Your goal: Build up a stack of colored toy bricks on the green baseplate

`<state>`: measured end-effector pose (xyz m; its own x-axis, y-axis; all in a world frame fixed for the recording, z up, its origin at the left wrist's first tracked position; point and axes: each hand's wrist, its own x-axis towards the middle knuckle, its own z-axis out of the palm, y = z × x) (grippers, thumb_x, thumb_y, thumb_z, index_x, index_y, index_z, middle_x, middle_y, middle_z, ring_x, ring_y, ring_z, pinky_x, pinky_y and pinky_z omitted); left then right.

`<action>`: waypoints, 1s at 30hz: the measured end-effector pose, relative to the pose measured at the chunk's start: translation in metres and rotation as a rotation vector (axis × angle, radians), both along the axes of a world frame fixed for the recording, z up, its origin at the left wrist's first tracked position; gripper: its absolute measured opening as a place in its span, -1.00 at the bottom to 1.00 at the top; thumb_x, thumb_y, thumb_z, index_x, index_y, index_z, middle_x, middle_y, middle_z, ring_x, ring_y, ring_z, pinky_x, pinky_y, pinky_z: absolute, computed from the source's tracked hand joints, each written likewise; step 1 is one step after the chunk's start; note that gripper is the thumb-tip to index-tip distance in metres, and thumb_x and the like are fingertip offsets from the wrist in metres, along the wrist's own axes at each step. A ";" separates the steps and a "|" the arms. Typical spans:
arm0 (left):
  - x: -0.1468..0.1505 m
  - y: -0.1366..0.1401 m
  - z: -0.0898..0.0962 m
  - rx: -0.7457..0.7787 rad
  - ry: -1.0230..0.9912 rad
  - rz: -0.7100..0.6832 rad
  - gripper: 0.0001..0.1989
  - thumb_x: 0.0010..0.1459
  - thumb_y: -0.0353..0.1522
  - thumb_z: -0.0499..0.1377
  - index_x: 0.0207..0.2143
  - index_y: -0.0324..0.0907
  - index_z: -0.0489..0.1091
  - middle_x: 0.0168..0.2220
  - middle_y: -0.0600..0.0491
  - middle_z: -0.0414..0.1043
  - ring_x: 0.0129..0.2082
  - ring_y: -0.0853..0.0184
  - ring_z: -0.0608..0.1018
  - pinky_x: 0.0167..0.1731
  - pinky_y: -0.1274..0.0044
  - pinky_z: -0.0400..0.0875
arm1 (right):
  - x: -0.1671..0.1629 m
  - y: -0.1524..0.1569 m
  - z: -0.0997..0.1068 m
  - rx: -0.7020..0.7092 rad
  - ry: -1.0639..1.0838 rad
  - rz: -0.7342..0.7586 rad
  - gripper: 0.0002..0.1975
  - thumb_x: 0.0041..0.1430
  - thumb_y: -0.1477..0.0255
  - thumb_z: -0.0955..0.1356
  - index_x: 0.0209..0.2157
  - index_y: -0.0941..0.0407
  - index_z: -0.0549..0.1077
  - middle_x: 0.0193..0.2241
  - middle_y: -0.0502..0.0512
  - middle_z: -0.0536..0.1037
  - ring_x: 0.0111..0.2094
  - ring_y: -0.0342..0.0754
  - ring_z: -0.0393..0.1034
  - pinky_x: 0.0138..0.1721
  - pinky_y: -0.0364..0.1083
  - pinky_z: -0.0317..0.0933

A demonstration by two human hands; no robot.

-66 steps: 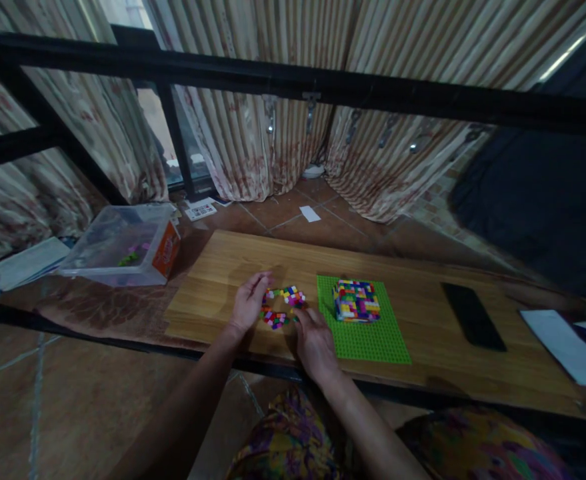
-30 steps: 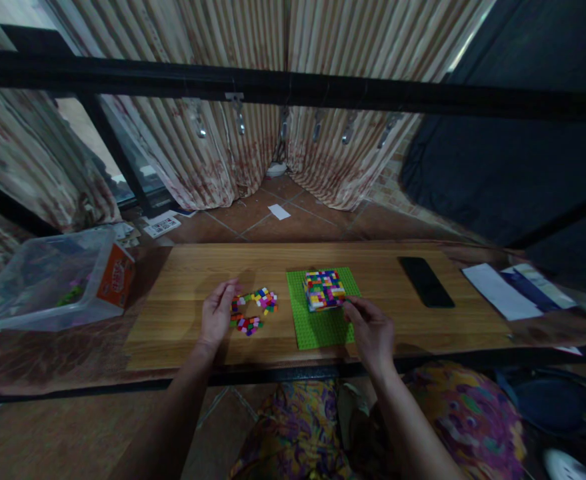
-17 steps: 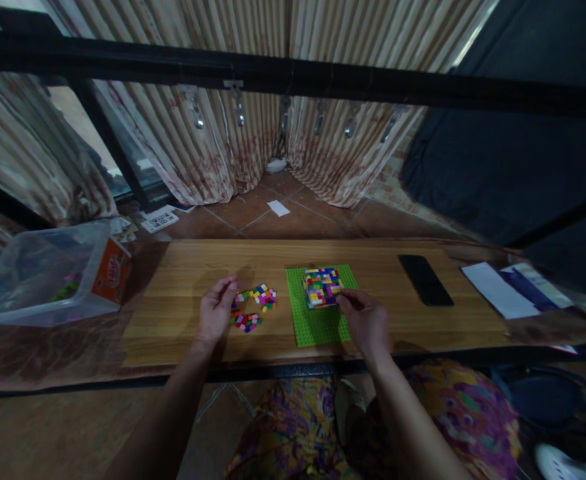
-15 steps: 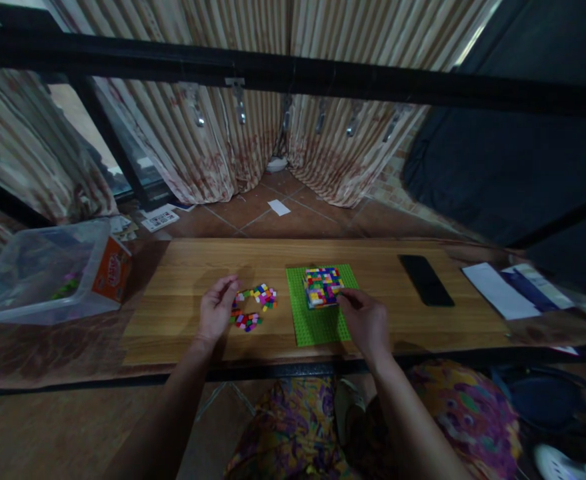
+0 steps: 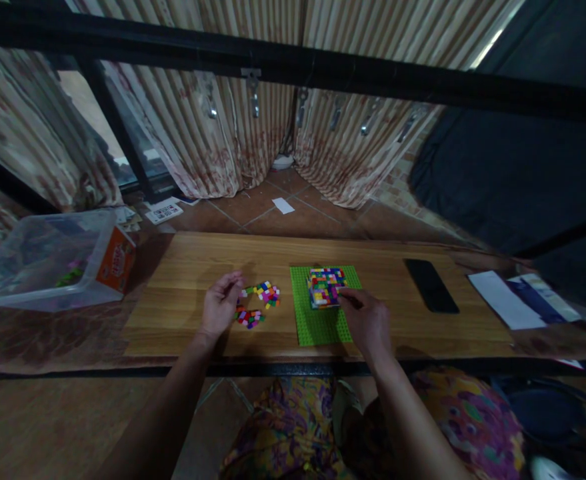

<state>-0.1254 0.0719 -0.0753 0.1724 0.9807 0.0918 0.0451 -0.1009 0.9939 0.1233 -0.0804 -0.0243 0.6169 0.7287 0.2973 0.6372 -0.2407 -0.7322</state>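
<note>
A block of many-coloured toy bricks (image 5: 327, 283) is built up on a green studded baseplate (image 5: 317, 330). At its right edge is my right hand (image 5: 369, 321), thumb and forefinger pinched together at the bricks. Whatever lies between those fingertips is too small to make out. Over to the left, my left hand (image 5: 223, 303) hovers beside the loose bricks, its fingertips also pressed together. Any small piece in them cannot be made out. Loose small bricks lie in two clusters, an upper one (image 5: 265, 292) and a lower one (image 5: 250, 318), partly behind my left hand.
The bricks rest on a wooden board (image 5: 173, 273). A black phone (image 5: 431, 285) lies on its right part, with papers (image 5: 505, 303) beyond. At the left stands a clear plastic box (image 5: 67, 260) with an orange label. A dark metal bar (image 5: 293, 57) crosses above.
The view has shifted slightly, so the whole scene sits a little differently. Both hands keep nearly the same pose and place over the board.
</note>
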 end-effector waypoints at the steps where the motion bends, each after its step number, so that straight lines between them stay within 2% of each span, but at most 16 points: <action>1: 0.000 0.000 0.000 -0.003 -0.003 0.000 -0.58 0.01 -0.13 0.26 -0.15 -0.20 0.48 -0.20 -0.06 0.56 -0.19 0.24 0.57 -0.17 0.45 0.45 | 0.000 0.000 0.000 -0.004 0.009 -0.001 -0.75 0.07 0.31 0.32 -0.36 0.13 0.60 -0.36 0.18 0.63 -0.37 0.04 0.50 -0.30 -0.03 0.31; 6: -0.001 0.001 -0.002 0.007 0.012 -0.005 -0.60 0.02 -0.15 0.25 -0.14 -0.21 0.48 -0.20 -0.05 0.56 -0.20 0.25 0.56 -0.16 0.44 0.44 | -0.001 -0.001 0.002 -0.036 0.039 -0.002 -0.75 0.05 0.32 0.33 -0.33 0.13 0.60 -0.35 0.18 0.64 -0.37 0.03 0.50 -0.30 -0.04 0.31; 14: -0.002 0.001 -0.005 0.021 0.005 -0.020 -0.61 0.04 -0.19 0.24 -0.12 -0.21 0.46 -0.21 -0.07 0.56 -0.19 0.23 0.57 -0.18 0.44 0.46 | 0.002 -0.006 0.001 0.004 0.120 -0.064 -0.75 0.04 0.28 0.36 -0.35 0.14 0.60 -0.39 0.17 0.63 -0.38 0.03 0.49 -0.31 -0.03 0.31; 17: -0.002 0.002 -0.005 0.022 0.009 -0.009 -0.63 0.03 -0.19 0.24 -0.14 -0.20 0.47 -0.20 -0.06 0.56 -0.19 0.24 0.57 -0.16 0.44 0.46 | 0.003 -0.006 -0.002 0.092 0.234 -0.088 -0.74 0.00 0.25 0.40 -0.37 0.15 0.59 -0.39 0.16 0.63 -0.37 0.02 0.49 -0.31 -0.03 0.33; 23: -0.001 0.001 -0.004 0.017 0.026 -0.012 -0.64 0.05 -0.21 0.23 -0.13 -0.20 0.47 -0.21 -0.05 0.56 -0.19 0.25 0.57 -0.17 0.44 0.46 | 0.005 -0.005 -0.007 0.305 0.665 -0.131 -0.71 -0.13 0.23 0.49 -0.41 0.15 0.54 -0.49 0.08 0.60 -0.48 -0.05 0.50 -0.38 -0.04 0.41; 27: -0.001 0.001 -0.003 0.020 0.020 -0.018 -0.64 0.05 -0.20 0.22 -0.13 -0.21 0.46 -0.22 -0.06 0.56 -0.20 0.25 0.57 -0.19 0.45 0.46 | 0.008 -0.007 -0.011 0.333 0.775 -0.118 -0.68 -0.21 0.25 0.52 -0.41 0.15 0.54 -0.48 0.07 0.60 -0.45 -0.05 0.52 -0.34 -0.02 0.44; 30: -0.002 0.001 -0.002 0.031 0.034 -0.023 -0.64 0.06 -0.21 0.22 -0.13 -0.21 0.47 -0.22 -0.06 0.56 -0.21 0.25 0.57 -0.18 0.44 0.46 | 0.010 -0.010 -0.014 0.306 0.776 -0.106 -0.68 -0.19 0.26 0.52 -0.38 0.15 0.55 -0.46 0.09 0.60 -0.42 -0.02 0.53 -0.32 -0.01 0.44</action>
